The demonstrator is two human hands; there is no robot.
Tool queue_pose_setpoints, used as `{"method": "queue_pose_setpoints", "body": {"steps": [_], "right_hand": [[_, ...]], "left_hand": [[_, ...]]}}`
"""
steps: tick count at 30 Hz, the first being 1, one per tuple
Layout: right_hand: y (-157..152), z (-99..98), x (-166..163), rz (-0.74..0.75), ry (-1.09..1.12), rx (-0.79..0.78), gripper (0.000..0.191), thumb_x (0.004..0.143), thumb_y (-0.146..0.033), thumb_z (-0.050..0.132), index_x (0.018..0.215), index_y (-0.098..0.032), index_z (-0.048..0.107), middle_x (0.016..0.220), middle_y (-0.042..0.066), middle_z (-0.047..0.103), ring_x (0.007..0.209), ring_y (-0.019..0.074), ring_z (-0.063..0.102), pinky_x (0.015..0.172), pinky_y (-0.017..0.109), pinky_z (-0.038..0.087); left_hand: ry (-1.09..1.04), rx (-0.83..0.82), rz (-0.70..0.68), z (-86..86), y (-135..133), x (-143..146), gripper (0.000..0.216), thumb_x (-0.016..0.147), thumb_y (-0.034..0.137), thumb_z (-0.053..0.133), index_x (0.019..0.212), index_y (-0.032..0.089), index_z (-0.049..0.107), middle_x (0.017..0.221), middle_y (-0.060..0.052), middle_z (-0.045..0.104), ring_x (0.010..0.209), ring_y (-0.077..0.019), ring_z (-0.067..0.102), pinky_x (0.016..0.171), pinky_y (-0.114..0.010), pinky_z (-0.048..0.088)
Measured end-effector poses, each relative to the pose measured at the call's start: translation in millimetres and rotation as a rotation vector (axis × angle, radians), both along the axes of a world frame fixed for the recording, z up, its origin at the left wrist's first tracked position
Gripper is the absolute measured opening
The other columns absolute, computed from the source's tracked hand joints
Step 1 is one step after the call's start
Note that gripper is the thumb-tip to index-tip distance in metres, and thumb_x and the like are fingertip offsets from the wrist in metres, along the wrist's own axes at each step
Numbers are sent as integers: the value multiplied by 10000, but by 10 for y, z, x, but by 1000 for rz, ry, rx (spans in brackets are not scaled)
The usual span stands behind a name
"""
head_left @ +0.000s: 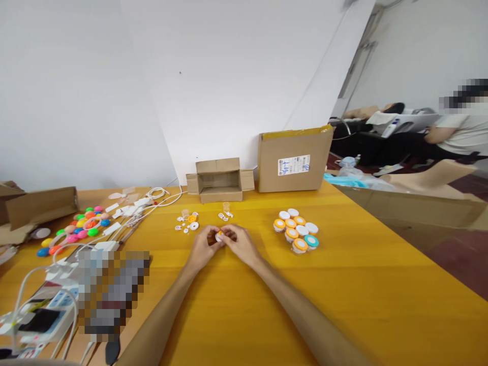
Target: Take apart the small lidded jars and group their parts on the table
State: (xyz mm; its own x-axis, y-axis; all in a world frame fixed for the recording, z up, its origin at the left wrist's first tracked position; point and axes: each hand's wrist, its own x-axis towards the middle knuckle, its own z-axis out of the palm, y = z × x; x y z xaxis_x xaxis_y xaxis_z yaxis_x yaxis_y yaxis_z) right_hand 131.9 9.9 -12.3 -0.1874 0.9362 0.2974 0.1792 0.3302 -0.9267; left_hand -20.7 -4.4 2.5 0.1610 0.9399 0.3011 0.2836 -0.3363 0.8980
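Both hands meet over the middle of the table. My left hand (205,246) and my right hand (241,244) pinch a small round white and orange plastic piece (218,237) between thumbs and fingers; much of it is covered by the fingertips. Just beyond the left hand lie small loose parts: an orange ring (192,219), a white ring (194,225), a clear cup (185,214) and several white bits. Behind the hands stand another clear cup (226,207) and white perforated pieces (224,216). To the right sits a cluster of round capped containers (300,245), with orange, white and teal tops.
An open small carton (221,190) and a large taped box (293,162) stand along the wall. Colourful plastic balls (82,223), white cables (156,193) and a power strip (57,310) occupy the left. A person (461,127) sits beyond the table's right edge.
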Motion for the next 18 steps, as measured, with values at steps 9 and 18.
{"method": "queue_pose_setpoints", "body": {"steps": [9,18], "right_hand": [[10,-15,2,9,43,-13,123,764,-298,640,838,-210,682,821,24,736,751,184,687,724,309,547],[46,-28,27,6,122,-56,134,767,-283,620,856,-221,700,861,34,759,815,211,716,800,354,575]], "left_hand": [[6,-2,3,-26,14,-10,203,709,210,709,882,193,603,894,-17,712,791,-163,685,778,-298,556],[-1,-22,10,-12,6,-9,219,691,161,685,887,196,595,888,-13,698,793,-162,681,792,-303,552]]}}
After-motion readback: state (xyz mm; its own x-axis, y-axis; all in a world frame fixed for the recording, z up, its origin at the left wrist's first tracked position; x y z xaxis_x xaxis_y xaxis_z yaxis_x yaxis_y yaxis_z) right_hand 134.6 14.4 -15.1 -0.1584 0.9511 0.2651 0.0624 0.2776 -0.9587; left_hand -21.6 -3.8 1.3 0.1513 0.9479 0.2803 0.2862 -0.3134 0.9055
